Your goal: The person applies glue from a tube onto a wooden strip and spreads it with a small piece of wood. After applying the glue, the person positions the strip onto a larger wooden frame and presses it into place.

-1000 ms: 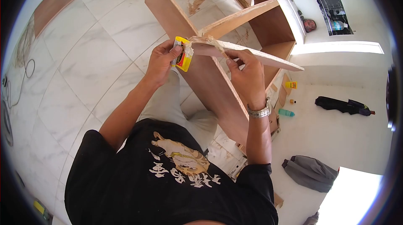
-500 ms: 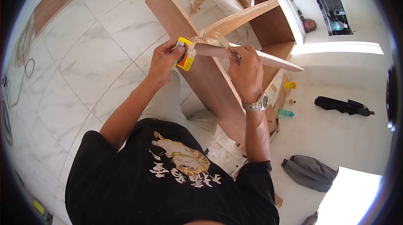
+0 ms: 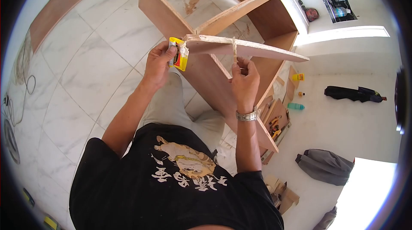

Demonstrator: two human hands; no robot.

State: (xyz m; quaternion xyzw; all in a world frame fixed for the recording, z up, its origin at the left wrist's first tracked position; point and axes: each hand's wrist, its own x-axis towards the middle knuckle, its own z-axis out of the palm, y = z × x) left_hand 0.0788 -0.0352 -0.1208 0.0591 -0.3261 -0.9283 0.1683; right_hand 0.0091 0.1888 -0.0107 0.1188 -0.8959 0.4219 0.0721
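Observation:
My left hand (image 3: 157, 63) pinches a yellow printed plastic piece (image 3: 182, 60) with whitish paste along its right edge. In my right hand (image 3: 245, 82) is a thin, paste-smeared flat stick (image 3: 234, 53), its far end touching the long edge of a wooden board (image 3: 270, 53). That edge carries patchy whitish paste. The board lies across an open wooden cabinet frame (image 3: 165, 13), its left end close to the yellow piece. A metal watch (image 3: 246, 115) is on my right wrist.
An open toolbox (image 3: 277, 122) with tools sits right of the frame. Beyond it are a teal bottle (image 3: 296, 106) and a yellow container (image 3: 298, 76). Dark clothing (image 3: 354, 94) and a grey garment (image 3: 325, 166) lie at right. A cable (image 3: 30, 85) runs along the left floor.
My right hand has moved down toward my body, and the stick now crosses the board's edge farther right. My left hand and the yellow piece have shifted slightly left in view.

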